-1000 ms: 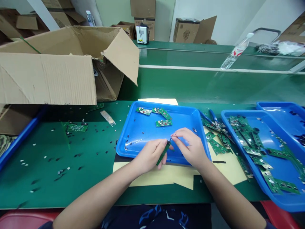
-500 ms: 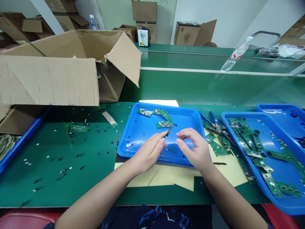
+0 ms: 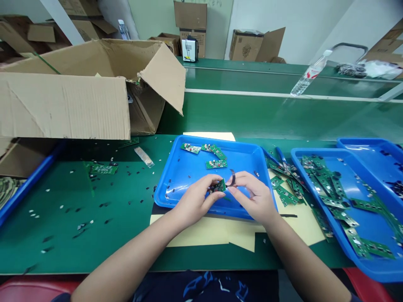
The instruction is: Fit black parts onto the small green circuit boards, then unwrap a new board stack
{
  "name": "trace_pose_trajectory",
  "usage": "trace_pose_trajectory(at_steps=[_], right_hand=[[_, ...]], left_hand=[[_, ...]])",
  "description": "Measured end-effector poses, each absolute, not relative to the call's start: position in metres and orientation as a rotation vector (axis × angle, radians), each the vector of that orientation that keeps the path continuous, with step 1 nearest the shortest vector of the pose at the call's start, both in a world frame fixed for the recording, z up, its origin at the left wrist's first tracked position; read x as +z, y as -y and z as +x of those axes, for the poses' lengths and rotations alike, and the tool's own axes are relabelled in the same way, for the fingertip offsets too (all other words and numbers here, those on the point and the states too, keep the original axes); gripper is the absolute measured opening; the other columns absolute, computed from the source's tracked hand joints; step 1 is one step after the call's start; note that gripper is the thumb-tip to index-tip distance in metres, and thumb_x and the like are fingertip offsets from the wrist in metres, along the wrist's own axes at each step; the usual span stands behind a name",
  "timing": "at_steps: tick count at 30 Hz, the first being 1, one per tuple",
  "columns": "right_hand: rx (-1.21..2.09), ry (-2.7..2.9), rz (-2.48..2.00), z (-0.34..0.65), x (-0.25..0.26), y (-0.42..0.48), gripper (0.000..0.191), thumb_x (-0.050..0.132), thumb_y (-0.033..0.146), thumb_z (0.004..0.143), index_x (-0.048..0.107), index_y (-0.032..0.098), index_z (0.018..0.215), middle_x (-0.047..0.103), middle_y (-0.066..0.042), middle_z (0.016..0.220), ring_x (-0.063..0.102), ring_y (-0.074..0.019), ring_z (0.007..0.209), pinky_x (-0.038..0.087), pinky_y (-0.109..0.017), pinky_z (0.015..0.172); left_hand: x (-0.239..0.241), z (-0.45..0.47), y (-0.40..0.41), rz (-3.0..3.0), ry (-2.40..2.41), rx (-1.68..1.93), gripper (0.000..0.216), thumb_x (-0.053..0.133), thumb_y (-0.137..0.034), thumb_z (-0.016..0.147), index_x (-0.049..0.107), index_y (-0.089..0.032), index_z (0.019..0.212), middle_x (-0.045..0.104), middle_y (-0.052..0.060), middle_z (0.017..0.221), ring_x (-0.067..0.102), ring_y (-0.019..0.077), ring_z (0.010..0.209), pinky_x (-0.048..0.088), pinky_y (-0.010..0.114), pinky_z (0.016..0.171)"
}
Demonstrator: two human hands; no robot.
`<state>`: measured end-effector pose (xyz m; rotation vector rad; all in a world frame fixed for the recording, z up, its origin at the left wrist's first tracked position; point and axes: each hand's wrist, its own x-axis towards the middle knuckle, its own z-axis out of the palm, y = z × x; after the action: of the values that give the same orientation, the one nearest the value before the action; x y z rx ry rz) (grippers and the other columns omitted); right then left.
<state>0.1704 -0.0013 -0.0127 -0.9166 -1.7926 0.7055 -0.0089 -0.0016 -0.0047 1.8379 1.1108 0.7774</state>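
Observation:
My left hand (image 3: 198, 199) pinches a small green circuit board (image 3: 218, 186) over the near part of a blue tray (image 3: 182, 176). My right hand (image 3: 253, 195) meets it from the right, its fingertips closed on a small dark curved strip (image 3: 233, 178) at the board's right edge. Three more green boards (image 3: 215, 164) lie at the far side of the same tray.
A large open cardboard box (image 3: 66, 105) stands at the left. Small dark and white bits (image 3: 82, 226) litter the green mat. At the right, a blue tray (image 3: 371, 260) holds several boards, with loose boards (image 3: 283, 193) and blue-handled pliers (image 3: 280, 155) beside it. A plastic bottle (image 3: 307, 75) lies behind.
My hands have come back together: the left hand turned the board face-up, and the right hand, empty half a second ago, now pinches the dark strip at its edge.

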Motion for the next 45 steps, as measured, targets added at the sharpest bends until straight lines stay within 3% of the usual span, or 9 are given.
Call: trace_pose_trajectory(at_steps=[5, 7, 11, 18, 24, 31, 35, 40, 45], right_hand=[[1.131, 1.571, -0.904, 0.173, -0.016, 0.0, 0.028, 0.054, 0.021, 0.081, 0.056, 0.021, 0.108, 0.065, -0.008, 0.1, 0.065, -0.0154, 0.078, 0.056, -0.034, 0.073], [1.314, 1.417, -0.956, 0.172, -0.017, -0.001, 0.017, 0.055, 0.03, 0.082, 0.06, 0.019, 0.095, 0.067, -0.005, 0.084, 0.064, -0.0137, 0.067, 0.056, -0.031, 0.064], [1.713, 1.27, -0.941, 0.167, -0.016, -0.001, 0.031, 0.058, 0.046, 0.079, 0.059, 0.016, 0.07, 0.065, -0.003, 0.068, 0.061, -0.0124, 0.055, 0.053, -0.028, 0.056], [1.981, 1.044, -0.854, 0.163, -0.012, 0.002, 0.025, 0.07, 0.035, 0.072, 0.056, 0.016, 0.064, 0.061, 0.002, 0.061, 0.057, -0.0087, 0.051, 0.047, -0.024, 0.054], [2.238, 0.879, -0.811, 0.162, -0.017, -0.003, 0.029, 0.071, 0.033, 0.067, 0.052, 0.015, 0.056, 0.053, 0.004, 0.047, 0.051, -0.0079, 0.04, 0.037, -0.021, 0.045], [1.867, 1.136, -0.913, 0.163, -0.017, -0.001, 0.027, 0.07, 0.036, 0.069, 0.053, 0.017, 0.06, 0.054, 0.003, 0.051, 0.052, -0.0089, 0.046, 0.042, -0.024, 0.052], [1.49, 1.225, -1.003, 0.159, -0.017, 0.006, 0.018, 0.067, 0.033, 0.072, 0.056, 0.019, 0.078, 0.06, 0.001, 0.071, 0.056, -0.0109, 0.061, 0.047, -0.026, 0.062], [1.277, 1.351, -1.055, 0.155, -0.019, 0.01, 0.048, 0.064, 0.025, 0.075, 0.043, 0.024, 0.118, 0.057, 0.0, 0.08, 0.058, -0.0146, 0.074, 0.05, -0.03, 0.069], [1.069, 1.497, -1.047, 0.159, -0.022, 0.005, 0.013, 0.059, 0.025, 0.08, 0.056, 0.022, 0.092, 0.057, -0.004, 0.089, 0.057, -0.0167, 0.082, 0.05, -0.032, 0.074]], left_hand=[[-0.008, -0.015, -0.003, 2.004, -1.134, 1.01, 0.026, 0.05, -0.029, 0.087, 0.052, -0.021, 0.112, 0.06, 0.01, 0.108, 0.056, 0.0218, 0.102, 0.044, 0.038, 0.092], [-0.01, -0.017, -0.004, 2.173, -1.133, 1.121, 0.024, 0.052, -0.028, 0.087, 0.054, -0.021, 0.11, 0.059, 0.01, 0.111, 0.054, 0.0228, 0.107, 0.039, 0.043, 0.099], [-0.015, -0.019, -0.004, 2.432, -1.192, 1.287, 0.019, 0.055, -0.024, 0.085, 0.059, -0.022, 0.104, 0.057, 0.009, 0.106, 0.055, 0.0219, 0.104, 0.041, 0.045, 0.097], [-0.014, -0.019, -0.005, 2.402, -1.149, 1.261, 0.023, 0.059, -0.025, 0.083, 0.062, -0.019, 0.105, 0.061, 0.008, 0.092, 0.059, 0.0185, 0.086, 0.05, 0.031, 0.076], [-0.01, -0.018, -0.006, 2.174, -0.992, 1.188, 0.023, 0.062, -0.026, 0.08, 0.065, -0.017, 0.102, 0.062, 0.008, 0.09, 0.06, 0.0164, 0.083, 0.051, 0.029, 0.074], [-0.01, -0.016, -0.003, 1.777, -0.854, 1.049, 0.025, 0.066, -0.029, 0.077, 0.067, -0.018, 0.099, 0.06, 0.006, 0.088, 0.061, 0.017, 0.082, 0.055, 0.03, 0.072], [-0.014, -0.012, -0.002, 1.587, -0.932, 1.06, 0.023, 0.066, -0.031, 0.076, 0.068, -0.017, 0.095, 0.06, 0.007, 0.088, 0.06, 0.0173, 0.084, 0.054, 0.027, 0.069], [-0.017, -0.01, -0.005, 1.443, -0.938, 1.112, 0.025, 0.068, -0.033, 0.073, 0.068, -0.015, 0.091, 0.06, 0.006, 0.087, 0.06, 0.0167, 0.083, 0.052, 0.027, 0.072], [-0.016, -0.01, -0.005, 1.412, -0.892, 1.119, 0.025, 0.069, -0.034, 0.073, 0.068, -0.016, 0.091, 0.06, 0.005, 0.085, 0.059, 0.0157, 0.081, 0.052, 0.026, 0.07]])
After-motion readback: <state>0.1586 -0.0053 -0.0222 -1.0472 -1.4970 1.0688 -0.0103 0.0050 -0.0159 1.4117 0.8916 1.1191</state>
